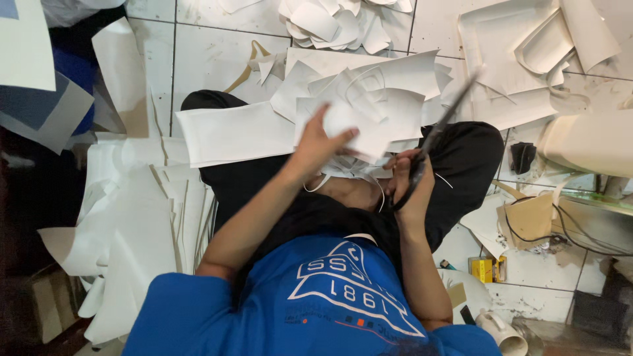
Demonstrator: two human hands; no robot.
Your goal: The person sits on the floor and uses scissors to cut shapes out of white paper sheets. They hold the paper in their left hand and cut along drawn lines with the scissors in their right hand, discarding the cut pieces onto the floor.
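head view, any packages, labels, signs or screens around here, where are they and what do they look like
Small yellow box: on the tiled floor lower right, beside the person's right arm; squat, yellow with dark print.
Brown cardboard piece: on the floor right of the knee, folded, plain tan, black cable across it.
No signs or screens visible.

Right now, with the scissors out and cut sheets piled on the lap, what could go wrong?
1. The right hand holds dark scissors, blades blurred and close to the left hand gripping a white cut piece; a finger might get nicked.
2. The loose white sheets on the lap could slide off.
3. A cable crosses the littered tile floor and may snag.
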